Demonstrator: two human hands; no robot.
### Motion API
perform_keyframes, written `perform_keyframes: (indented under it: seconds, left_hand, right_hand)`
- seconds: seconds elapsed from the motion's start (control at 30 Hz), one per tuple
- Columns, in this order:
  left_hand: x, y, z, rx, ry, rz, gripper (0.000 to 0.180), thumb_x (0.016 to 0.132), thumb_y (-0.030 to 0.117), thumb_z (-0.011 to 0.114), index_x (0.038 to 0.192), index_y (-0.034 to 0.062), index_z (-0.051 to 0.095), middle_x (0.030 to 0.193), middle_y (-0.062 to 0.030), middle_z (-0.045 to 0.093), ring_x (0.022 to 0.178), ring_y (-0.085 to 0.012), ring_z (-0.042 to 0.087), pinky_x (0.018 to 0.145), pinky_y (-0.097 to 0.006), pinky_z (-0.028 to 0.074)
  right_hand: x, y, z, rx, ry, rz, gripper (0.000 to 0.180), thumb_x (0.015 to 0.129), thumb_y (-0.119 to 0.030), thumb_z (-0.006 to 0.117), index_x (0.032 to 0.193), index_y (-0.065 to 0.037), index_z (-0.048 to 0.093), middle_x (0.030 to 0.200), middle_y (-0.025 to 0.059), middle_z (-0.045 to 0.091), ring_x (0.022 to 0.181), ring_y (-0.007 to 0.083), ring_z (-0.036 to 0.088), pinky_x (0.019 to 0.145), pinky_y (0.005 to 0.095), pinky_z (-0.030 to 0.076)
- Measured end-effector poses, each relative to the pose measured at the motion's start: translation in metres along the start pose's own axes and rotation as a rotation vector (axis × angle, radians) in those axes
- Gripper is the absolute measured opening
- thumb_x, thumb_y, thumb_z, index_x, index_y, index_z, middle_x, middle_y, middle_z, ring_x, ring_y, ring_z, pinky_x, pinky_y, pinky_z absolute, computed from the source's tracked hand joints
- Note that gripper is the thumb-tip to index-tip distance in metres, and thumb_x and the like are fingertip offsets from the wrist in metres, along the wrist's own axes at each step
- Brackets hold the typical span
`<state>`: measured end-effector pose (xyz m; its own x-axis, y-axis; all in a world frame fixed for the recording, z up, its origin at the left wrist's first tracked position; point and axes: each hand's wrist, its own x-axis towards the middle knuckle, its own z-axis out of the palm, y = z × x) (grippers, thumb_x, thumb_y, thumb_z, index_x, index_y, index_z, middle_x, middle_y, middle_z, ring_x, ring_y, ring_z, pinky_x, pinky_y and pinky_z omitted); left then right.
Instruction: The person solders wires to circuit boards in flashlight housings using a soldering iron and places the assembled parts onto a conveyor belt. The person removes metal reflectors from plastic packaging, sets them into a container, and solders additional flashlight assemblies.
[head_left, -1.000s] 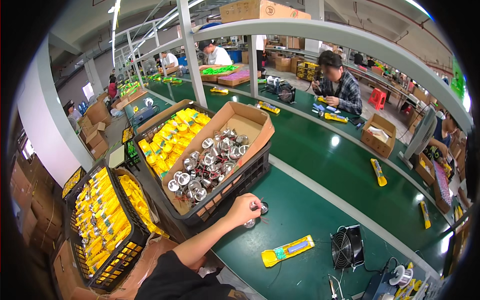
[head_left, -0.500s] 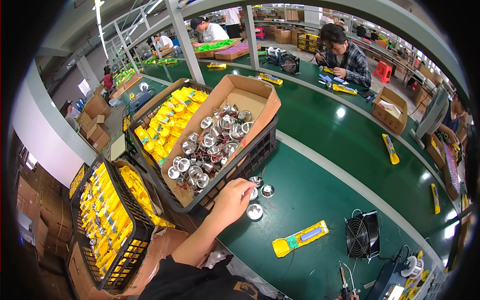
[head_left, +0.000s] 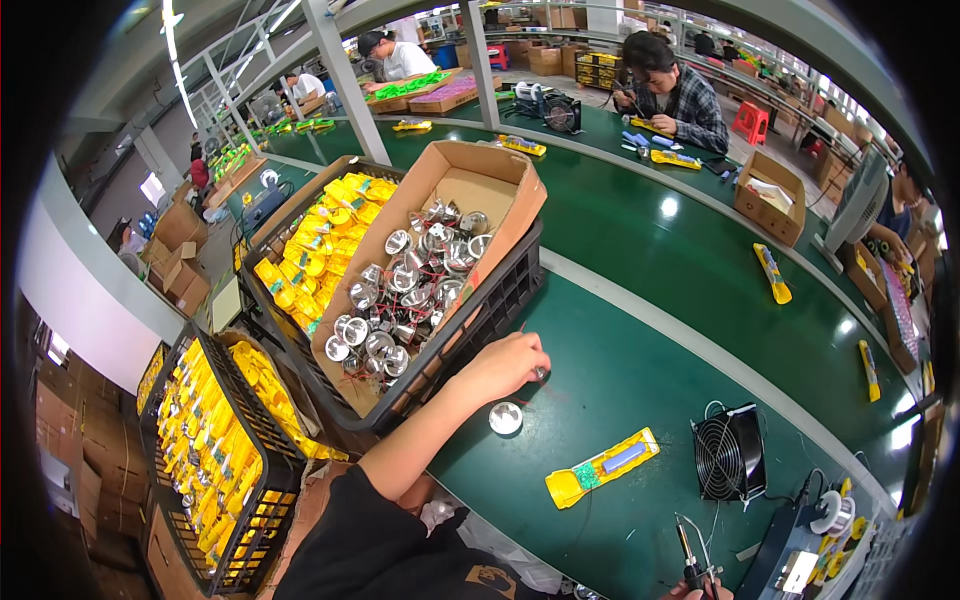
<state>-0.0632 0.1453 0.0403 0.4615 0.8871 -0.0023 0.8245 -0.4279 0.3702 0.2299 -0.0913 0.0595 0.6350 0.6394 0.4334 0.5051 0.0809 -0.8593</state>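
My left hand (head_left: 508,366) is closed, knuckles up, over the green bench, with a bit of a silvery lamp reflector (head_left: 541,374) showing at its fingertips. Its palm side is hidden. One loose round reflector (head_left: 506,418) lies just below it. At the lower edge, my right hand (head_left: 690,592), mostly cut off, grips a soldering iron (head_left: 686,548) with its tip pointing up. Between the hands lies an open yellow flashlight housing (head_left: 572,487) with a green circuit board and a blue battery cell (head_left: 624,459).
A cardboard box (head_left: 500,178) of wired reflectors rests on a black crate (head_left: 500,300) holding yellow housings. Another full crate (head_left: 270,500) stands at left. A small black fan (head_left: 728,455) and solder spool (head_left: 833,512) are at right. Co-workers sit beyond the green conveyor (head_left: 620,225).
My left hand has shifted right and closed over the small reflectors that lay beside it; one remains in the open. My right hand and the iron have come further into view.
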Motion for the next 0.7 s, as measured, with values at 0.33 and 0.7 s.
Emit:
perform_keyframes:
  seconds: [0.33, 0.7]
  left_hand:
    - [0.016, 0.009, 0.008, 0.024, 0.240, 0.204, 0.023, 0.069, 0.016, 0.068, 0.088, 0.0077, 0.060, 0.090, -0.0059, 0.050, 0.094, -0.0249, 0.049, 0.076, -0.035, 0.043]
    - [0.019, 0.006, 0.028, -0.022, 0.133, 0.183, 0.008, 0.081, 0.012, 0.053, 0.082, 0.0053, 0.050, 0.082, -0.0091, 0.054, 0.084, -0.0259, 0.051, 0.073, -0.037, 0.040]
  right_hand:
    - [0.003, 0.038, -0.001, -0.162, 0.053, -0.197, 0.026, 0.086, -0.027, 0.046, 0.077, -0.003, 0.045, 0.066, 0.0108, 0.050, 0.056, 0.0215, 0.050, 0.049, 0.0324, 0.039]
    - [-0.011, 0.061, -0.015, -0.158, 0.034, -0.376, 0.020, 0.089, -0.018, 0.042, 0.102, -0.003, 0.040, 0.076, 0.0144, 0.046, 0.059, 0.0244, 0.050, 0.050, 0.0328, 0.041]
